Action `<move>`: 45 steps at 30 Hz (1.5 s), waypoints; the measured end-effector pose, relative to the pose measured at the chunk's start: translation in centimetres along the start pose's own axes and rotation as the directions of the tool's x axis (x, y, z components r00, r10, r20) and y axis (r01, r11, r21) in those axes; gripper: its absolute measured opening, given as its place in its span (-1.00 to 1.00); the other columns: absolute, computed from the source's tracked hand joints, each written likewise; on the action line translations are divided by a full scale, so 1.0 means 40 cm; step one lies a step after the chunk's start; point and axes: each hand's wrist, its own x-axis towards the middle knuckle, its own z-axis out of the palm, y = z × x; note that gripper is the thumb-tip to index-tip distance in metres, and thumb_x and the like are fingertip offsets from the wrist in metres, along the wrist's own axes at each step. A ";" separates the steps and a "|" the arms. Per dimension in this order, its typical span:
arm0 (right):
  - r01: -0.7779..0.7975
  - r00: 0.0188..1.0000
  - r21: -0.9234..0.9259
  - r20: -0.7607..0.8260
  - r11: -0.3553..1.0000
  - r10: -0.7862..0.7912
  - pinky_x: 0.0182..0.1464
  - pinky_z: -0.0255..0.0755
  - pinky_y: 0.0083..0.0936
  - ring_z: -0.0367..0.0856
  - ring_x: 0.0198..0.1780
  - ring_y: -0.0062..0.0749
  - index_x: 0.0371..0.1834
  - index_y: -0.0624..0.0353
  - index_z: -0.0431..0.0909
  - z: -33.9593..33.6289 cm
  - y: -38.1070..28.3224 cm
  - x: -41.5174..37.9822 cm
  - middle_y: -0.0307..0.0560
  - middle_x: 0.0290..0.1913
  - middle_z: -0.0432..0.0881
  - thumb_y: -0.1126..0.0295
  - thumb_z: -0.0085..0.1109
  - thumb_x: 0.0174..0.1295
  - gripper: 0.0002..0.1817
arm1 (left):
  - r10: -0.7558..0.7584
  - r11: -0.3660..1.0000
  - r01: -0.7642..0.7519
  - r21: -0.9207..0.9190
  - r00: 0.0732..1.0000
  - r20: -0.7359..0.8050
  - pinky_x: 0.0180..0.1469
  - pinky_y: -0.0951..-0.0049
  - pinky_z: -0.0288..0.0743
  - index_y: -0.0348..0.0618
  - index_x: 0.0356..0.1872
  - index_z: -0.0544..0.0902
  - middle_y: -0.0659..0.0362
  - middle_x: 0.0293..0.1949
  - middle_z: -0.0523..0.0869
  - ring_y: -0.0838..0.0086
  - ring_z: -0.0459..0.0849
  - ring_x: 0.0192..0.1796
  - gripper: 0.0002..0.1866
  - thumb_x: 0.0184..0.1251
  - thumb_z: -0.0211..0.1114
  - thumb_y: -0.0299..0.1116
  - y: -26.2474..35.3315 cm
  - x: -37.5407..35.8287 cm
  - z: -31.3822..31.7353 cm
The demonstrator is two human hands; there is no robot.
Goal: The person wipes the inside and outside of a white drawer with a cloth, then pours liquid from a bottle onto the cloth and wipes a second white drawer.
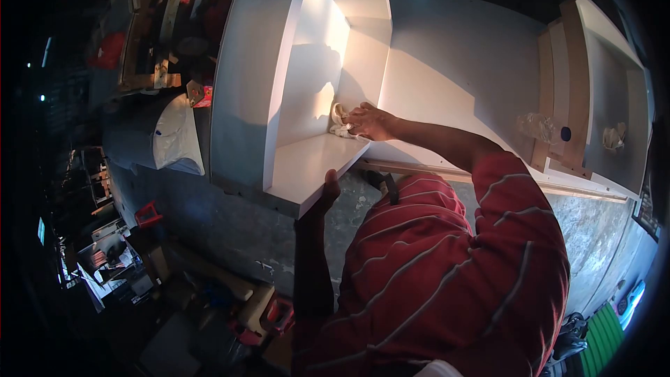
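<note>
A white box-shaped cabinet [305, 164] with an open front fills the upper middle of the view. My right hand [373, 123] reaches into its inner corner, fingers closed over a crumpled off-white cloth [340, 126] pressed against the panels. Part of the cloth is hidden under the fingers. Along the near lower edge of the cabinet, my left hand [325, 197] grips the panel, its thumb up against the edge and its other fingers mostly out of sight. My arm casts a shadow on the lit inner wall.
At right, another white cabinet part [614, 98] with brown wooden edges stands beside a broad white panel [447, 63]. A cloth-like cover [178, 136] lies at left. A red stool [148, 214] stands on the grey floor [230, 227]. Wood scraps clutter the upper left.
</note>
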 end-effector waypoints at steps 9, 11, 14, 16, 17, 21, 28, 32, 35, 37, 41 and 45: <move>-0.800 0.408 0.408 -0.169 0.441 0.897 0.11 0.34 -0.28 0.42 0.08 -0.11 0.00 -0.04 0.51 -0.235 0.340 0.004 0.08 0.03 0.48 0.30 -0.02 0.21 -0.71 | -0.026 1.000 0.026 0.000 0.999 0.031 0.07 0.28 0.45 -0.26 0.10 0.36 0.03 -0.03 0.52 0.22 0.53 0.04 -0.31 -0.01 0.41 -0.12 -0.002 0.000 -0.001; -0.794 0.399 0.392 -0.239 0.464 0.885 0.05 0.39 -0.29 0.49 -0.03 -0.07 -0.06 0.03 0.51 -0.246 0.278 0.033 0.11 -0.12 0.53 0.37 0.01 0.18 -0.75 | -0.027 1.000 0.027 0.000 0.999 0.038 0.07 0.28 0.45 -0.26 0.10 0.36 0.03 -0.03 0.52 0.23 0.53 0.05 -0.31 -0.01 0.41 -0.12 -0.003 -0.002 0.001; -0.481 0.754 0.092 -0.463 0.872 0.465 -0.09 0.44 -0.31 0.54 -0.19 -0.11 -0.09 0.00 0.54 -0.206 0.150 0.083 0.00 -0.29 0.49 0.39 0.09 0.16 -0.76 | -0.027 1.000 0.027 -0.001 0.999 0.043 0.07 0.28 0.45 -0.25 0.11 0.36 0.03 -0.02 0.52 0.23 0.52 0.05 -0.31 -0.01 0.41 -0.11 -0.001 -0.001 0.007; -0.331 0.859 0.072 -0.389 0.941 0.332 -0.10 0.45 -0.33 0.52 -0.17 -0.15 -0.09 -0.06 0.55 -0.146 0.086 0.098 -0.06 -0.26 0.48 0.42 0.11 0.13 -0.75 | -0.030 1.000 0.030 -0.003 0.998 0.049 0.07 0.28 0.45 -0.25 0.11 0.36 0.03 -0.02 0.52 0.23 0.52 0.05 -0.31 -0.01 0.41 -0.11 -0.001 -0.001 0.007; -0.248 0.899 0.038 -0.364 0.968 0.245 -0.10 0.45 -0.33 0.51 -0.13 -0.17 -0.10 -0.08 0.56 -0.097 0.077 0.101 -0.07 -0.21 0.48 0.42 0.11 0.13 -0.74 | -0.029 1.000 0.029 -0.003 0.998 0.050 0.07 0.28 0.45 -0.25 0.11 0.36 0.03 -0.02 0.52 0.23 0.52 0.05 -0.31 -0.01 0.41 -0.11 -0.002 -0.001 0.007; -0.361 0.900 -0.092 -0.295 0.928 0.321 0.01 0.39 -0.28 0.43 0.02 -0.22 0.00 -0.12 0.54 -0.058 0.151 0.080 -0.07 0.00 0.43 0.40 0.10 0.14 -0.67 | -0.034 0.999 0.034 -0.005 0.998 0.056 0.07 0.29 0.45 -0.24 0.11 0.36 0.03 -0.01 0.51 0.23 0.52 0.05 -0.31 0.00 0.40 -0.10 -0.002 0.002 0.002; -0.639 0.766 -0.091 -0.169 0.764 0.620 0.03 0.41 -0.25 0.46 0.07 -0.19 -0.01 -0.11 0.43 -0.194 0.329 0.130 -0.14 0.06 0.44 0.40 -0.14 0.26 -0.74 | -0.083 0.996 0.083 -0.012 0.995 0.048 0.07 0.29 0.45 -0.23 0.12 0.36 0.02 0.00 0.51 0.24 0.52 0.06 -0.31 0.00 0.39 -0.09 0.011 0.010 -0.015; -0.668 0.744 -0.167 -0.177 0.725 0.645 -0.01 0.47 -0.27 0.48 0.06 -0.17 -0.01 -0.09 0.42 -0.199 0.348 0.122 -0.14 0.07 0.45 0.40 -0.18 0.28 -0.73 | -0.113 0.993 0.113 -0.024 0.993 0.033 0.07 0.30 0.45 -0.22 0.12 0.36 0.02 0.00 0.51 0.24 0.52 0.06 -0.31 0.01 0.39 -0.08 0.019 0.016 -0.021; -0.682 0.728 -0.188 -0.260 0.706 0.634 -0.02 0.48 -0.27 0.49 0.04 -0.14 0.00 -0.04 0.42 -0.173 0.354 0.071 -0.11 0.04 0.47 0.40 -0.18 0.27 -0.73 | -0.115 0.993 0.116 -0.020 0.993 0.037 0.07 0.30 0.45 -0.22 0.13 0.36 0.02 0.01 0.51 0.24 0.52 0.06 -0.31 0.01 0.39 -0.08 0.018 0.015 -0.019; -0.694 0.709 -0.180 -0.338 0.697 0.619 -0.01 0.47 -0.24 0.51 0.02 -0.10 0.00 0.02 0.43 -0.174 0.363 0.002 -0.06 0.00 0.51 0.40 -0.19 0.27 -0.72 | -0.103 0.995 0.104 -0.010 0.993 0.049 0.07 0.30 0.45 -0.21 0.13 0.36 0.02 0.01 0.51 0.24 0.52 0.06 -0.31 0.01 0.39 -0.08 0.015 0.017 -0.013; -0.798 0.349 0.264 -0.532 0.542 0.772 -0.10 0.49 -0.21 0.58 -0.15 -0.03 -0.07 0.18 0.46 -0.142 0.473 -0.153 0.10 -0.20 0.61 0.39 0.00 0.18 -0.74 | -0.090 0.996 0.090 -0.002 0.994 0.065 0.07 0.31 0.45 -0.21 0.13 0.36 0.02 0.02 0.50 0.25 0.52 0.07 -0.31 0.01 0.38 -0.07 0.011 0.016 0.001; -0.796 0.352 0.073 -0.752 0.600 0.558 -0.11 0.50 -0.22 0.60 -0.18 0.00 -0.11 0.17 0.48 -0.273 0.336 -0.161 0.10 -0.21 0.62 0.48 0.07 0.09 -0.74 | -0.105 0.994 0.106 -0.009 0.992 0.063 0.08 0.31 0.45 -0.20 0.14 0.36 0.02 0.02 0.50 0.25 0.52 0.07 -0.31 0.02 0.38 -0.06 0.015 0.020 0.004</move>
